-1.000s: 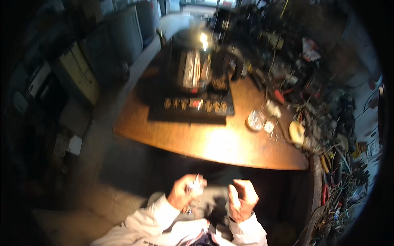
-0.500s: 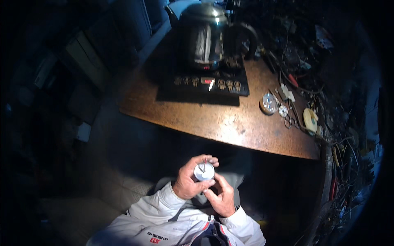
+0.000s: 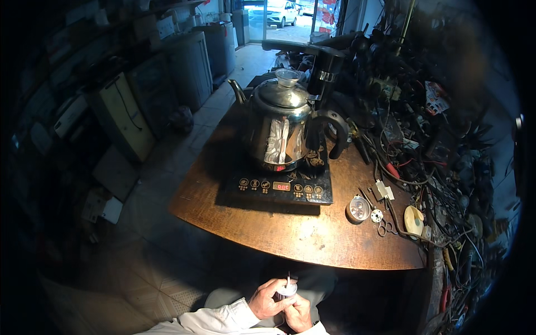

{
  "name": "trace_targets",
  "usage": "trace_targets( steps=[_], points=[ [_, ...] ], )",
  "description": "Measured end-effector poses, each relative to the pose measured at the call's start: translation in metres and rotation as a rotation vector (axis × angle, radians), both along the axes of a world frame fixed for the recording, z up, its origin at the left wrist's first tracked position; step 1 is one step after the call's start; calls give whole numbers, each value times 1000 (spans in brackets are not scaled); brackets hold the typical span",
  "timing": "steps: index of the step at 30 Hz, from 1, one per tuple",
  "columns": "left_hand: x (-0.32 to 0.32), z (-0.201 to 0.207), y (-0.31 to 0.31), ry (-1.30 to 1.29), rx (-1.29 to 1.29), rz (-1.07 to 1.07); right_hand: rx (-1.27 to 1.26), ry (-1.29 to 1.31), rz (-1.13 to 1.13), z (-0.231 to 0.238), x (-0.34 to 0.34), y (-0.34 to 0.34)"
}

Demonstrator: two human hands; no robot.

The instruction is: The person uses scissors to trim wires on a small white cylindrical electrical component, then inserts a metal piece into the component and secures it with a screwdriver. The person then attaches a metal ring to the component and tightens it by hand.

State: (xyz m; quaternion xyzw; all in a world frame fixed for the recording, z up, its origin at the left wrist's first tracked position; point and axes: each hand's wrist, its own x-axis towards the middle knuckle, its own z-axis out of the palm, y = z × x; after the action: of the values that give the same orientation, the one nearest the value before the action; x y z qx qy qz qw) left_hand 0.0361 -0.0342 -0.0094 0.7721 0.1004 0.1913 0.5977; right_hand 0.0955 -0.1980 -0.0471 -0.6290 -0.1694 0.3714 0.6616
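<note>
In my head view the left hand (image 3: 267,300) grasps a round silvery piece (image 3: 287,291) before the wooden tabletop (image 3: 268,237), I cannot tell whether the adjoining right hand (image 3: 300,315) grips, and red digits (image 3: 281,187) and gold symbols (image 3: 255,183) mark the black hotplate (image 3: 271,197) under the kettle (image 3: 262,131).

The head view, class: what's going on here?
A seated person grips a small round piece in the left hand, with the right hand close against its lower side. Both hands are in front of the wooden table. There, a shiny kettle stands on a black hot plate, with a round container to the right.
</note>
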Motion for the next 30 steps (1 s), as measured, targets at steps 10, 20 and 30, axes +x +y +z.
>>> trace_targets(
  steps=[10,20,30],
  points=[
    [4,-22,3,77,-189,-30,-96,49,-23,1,8,4],
    [0,-71,3,175,-296,-138,-148,80,-41,-5,10,6],
    [4,-23,10,191,-301,-26,-97,134,-22,40,15,20]
  ],
)
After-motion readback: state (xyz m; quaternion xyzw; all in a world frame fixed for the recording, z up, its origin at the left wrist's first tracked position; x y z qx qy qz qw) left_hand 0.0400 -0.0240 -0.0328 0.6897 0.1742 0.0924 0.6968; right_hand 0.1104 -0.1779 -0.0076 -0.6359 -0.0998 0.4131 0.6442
